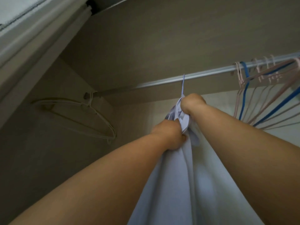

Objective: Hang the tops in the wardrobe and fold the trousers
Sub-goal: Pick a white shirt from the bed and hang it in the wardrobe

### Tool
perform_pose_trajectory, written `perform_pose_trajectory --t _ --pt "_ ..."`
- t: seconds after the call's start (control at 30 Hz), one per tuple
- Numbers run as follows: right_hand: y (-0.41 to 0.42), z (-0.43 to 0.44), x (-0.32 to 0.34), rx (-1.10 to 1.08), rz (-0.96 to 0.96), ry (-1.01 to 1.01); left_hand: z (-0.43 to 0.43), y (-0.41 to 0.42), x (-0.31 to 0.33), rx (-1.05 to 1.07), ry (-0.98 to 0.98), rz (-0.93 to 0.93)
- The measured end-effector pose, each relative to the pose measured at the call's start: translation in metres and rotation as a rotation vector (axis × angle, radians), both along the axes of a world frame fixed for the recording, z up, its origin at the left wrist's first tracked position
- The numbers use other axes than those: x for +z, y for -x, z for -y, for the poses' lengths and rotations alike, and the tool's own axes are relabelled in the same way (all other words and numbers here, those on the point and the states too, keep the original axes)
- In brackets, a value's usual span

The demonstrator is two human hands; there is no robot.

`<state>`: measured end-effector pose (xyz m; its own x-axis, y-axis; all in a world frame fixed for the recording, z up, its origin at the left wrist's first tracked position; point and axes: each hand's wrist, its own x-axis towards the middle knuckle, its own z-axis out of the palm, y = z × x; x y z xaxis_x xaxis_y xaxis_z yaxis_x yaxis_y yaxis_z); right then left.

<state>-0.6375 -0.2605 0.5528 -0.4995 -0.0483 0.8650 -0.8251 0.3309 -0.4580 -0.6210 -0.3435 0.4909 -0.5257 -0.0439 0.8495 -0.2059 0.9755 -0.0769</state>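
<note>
A pale lilac top (183,176) hangs down between my two raised arms inside the wardrobe. Its lilac hanger hook (183,86) reaches up to the metal rail (162,82) and sits on or at it. My right hand (192,103) grips the bunched collar just under the hook. Lower and to the left, my left hand (170,137) holds the fabric at the shoulder. The rest of the hanger is hidden in the cloth.
An empty white hanger (78,116) hangs at the rail's left end near the wardrobe's side wall. Several empty pink hangers (259,93) and a blue one (243,95) crowd the rail's right part. The door frame (32,46) runs along the upper left.
</note>
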Motion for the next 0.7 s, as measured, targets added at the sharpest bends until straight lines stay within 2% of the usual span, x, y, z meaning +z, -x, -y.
perform_pose_trajectory --t 0.1,0.17,0.23,0.37,0.47,0.6,0.7 --pt "0.004 0.005 0.001 -0.081 -0.050 -0.071 0.002 0.004 -0.005 0.049 -0.033 -0.080" --pt "0.003 0.009 0.002 -0.103 -0.056 -0.121 0.005 0.006 -0.009 -0.022 -0.086 -0.170" --pt "0.000 0.011 0.000 -0.101 -0.052 -0.098 0.007 0.005 -0.013 -0.109 -0.103 -0.289" --pt "-0.003 0.005 -0.012 0.004 -0.126 0.014 0.019 0.001 -0.027 -0.126 -0.020 -0.448" --pt "-0.005 0.002 -0.026 0.048 -0.228 -0.119 0.028 0.001 -0.044 -0.155 -0.119 -0.410" --pt "-0.009 -0.001 -0.035 0.156 -0.204 -0.275 0.042 0.001 -0.066 -0.188 -0.229 -0.361" --pt "-0.013 0.000 -0.037 0.160 -0.209 -0.315 0.053 -0.004 -0.078 -0.203 -0.217 -0.354"
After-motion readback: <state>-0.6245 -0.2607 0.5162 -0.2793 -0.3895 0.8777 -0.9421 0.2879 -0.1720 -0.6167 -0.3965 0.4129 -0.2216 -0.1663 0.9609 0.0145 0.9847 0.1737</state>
